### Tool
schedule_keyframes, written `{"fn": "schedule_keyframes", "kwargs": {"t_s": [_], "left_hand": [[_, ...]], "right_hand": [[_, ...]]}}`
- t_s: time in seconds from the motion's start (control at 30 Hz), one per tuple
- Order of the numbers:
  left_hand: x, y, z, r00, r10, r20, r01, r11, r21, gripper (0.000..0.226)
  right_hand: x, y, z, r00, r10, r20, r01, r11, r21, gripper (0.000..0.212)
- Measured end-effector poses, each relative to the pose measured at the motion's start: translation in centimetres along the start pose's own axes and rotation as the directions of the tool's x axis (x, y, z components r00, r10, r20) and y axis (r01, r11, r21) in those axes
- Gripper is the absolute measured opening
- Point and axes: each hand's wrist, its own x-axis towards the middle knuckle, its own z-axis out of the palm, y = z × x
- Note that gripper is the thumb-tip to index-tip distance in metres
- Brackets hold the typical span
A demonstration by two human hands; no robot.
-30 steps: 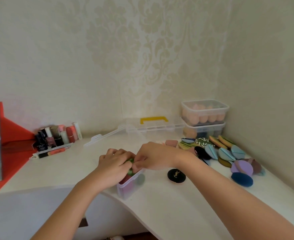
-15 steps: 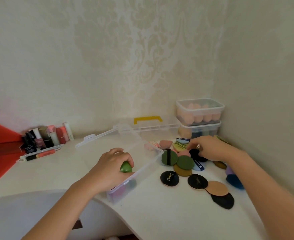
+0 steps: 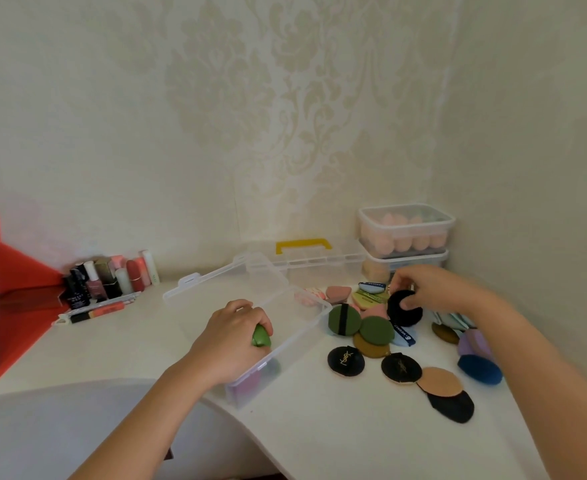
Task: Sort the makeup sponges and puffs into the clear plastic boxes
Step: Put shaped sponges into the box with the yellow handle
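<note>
The left grip (image 3: 231,336) is curled round a green makeup sponge (image 3: 261,336), holding it over the near end of the open clear box (image 3: 314,323), where a purple sponge (image 3: 245,386) already lies at the bottom. The right grip (image 3: 427,289) pinches the rim of a black fluffy puff (image 3: 404,308) at the back of the loose pile on the tabletop (image 3: 337,438); I cannot tell whether the puff is lifted off its neighbours or only tilted against them.

Both pieces look very light and soft. The sponge should squash under the fingers and spring back, so a loose hold round its fat middle is probably enough. The puff is likely a floppy disc, best taken by its edge or, on the strapped ones, by the band, as on the green strapped puff (image 3: 344,319) just beside the box. Nothing here looks fragile or slippery.

Two black round puffs (image 3: 345,360) nearer the front carry a gold YSL monogram. A pale blue puff (image 3: 403,336) has a dark band with white lettering too small to read. At the back corner stand two lidded stacked boxes (image 3: 406,230), the upper one filled with peach sponges. The labels on the cosmetics bottles (image 3: 112,278) at the far left are unreadable.
</note>
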Motion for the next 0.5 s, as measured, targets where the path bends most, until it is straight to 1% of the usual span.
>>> {"fn": "schedule_keyframes", "kwargs": {"t_s": [0.03, 0.13, 0.23, 0.27, 0.3, 0.37, 0.43, 0.5], "left_hand": [[0.0, 0.0, 0.0, 1.0, -0.007, -0.006, 0.007, 1.0, -0.005, 0.017], [0.1, 0.0, 0.1, 1.0, -0.023, 0.002, 0.023, 0.999, -0.027, 0.014], [0.3, 0.0, 0.3, 0.999, -0.044, 0.006, 0.045, 0.995, -0.092, 0.007], [0.4, 0.0, 0.4, 0.999, -0.049, 0.005, 0.049, 0.992, -0.116, 0.007], [0.5, -0.1, 0.4, 0.999, -0.051, 0.004, 0.051, 0.99, -0.13, 0.01], [0.5, -0.1, 0.5, 0.999, -0.05, -0.002, 0.05, 0.989, -0.136, 0.014], [0.4, 0.0, 0.5, 0.998, -0.054, -0.027, 0.05, 0.99, -0.135, 0.017], [0.2, 0.1, 0.5, 0.995, -0.087, -0.044, 0.08, 0.988, -0.134, 0.019]], "right_hand": [[-0.1, -0.3, -0.4, 0.999, -0.025, -0.024, 0.026, 0.999, 0.035, 0.019], [-0.9, -1.9, -1.5, 0.99, -0.087, -0.112, 0.104, 0.983, 0.154, 0.016], [-1.7, -4.9, -1.6, 0.955, -0.106, -0.276, 0.203, 0.913, 0.354, 0.013], [-1.8, -6.3, -1.3, 0.939, -0.125, -0.321, 0.247, 0.893, 0.375, 0.015], [-2.0, -7.8, -0.8, 0.925, -0.156, -0.346, 0.286, 0.885, 0.368, 0.016], [-1.9, -10.5, 0.7, 0.914, -0.225, -0.337, 0.333, 0.891, 0.309, 0.017], [-1.5, -12.8, 2.5, 0.913, -0.29, -0.286, 0.352, 0.916, 0.193, 0.017], [-0.7, -14.3, 4.3, 0.909, -0.346, -0.232, 0.367, 0.929, 0.053, 0.016]]}}
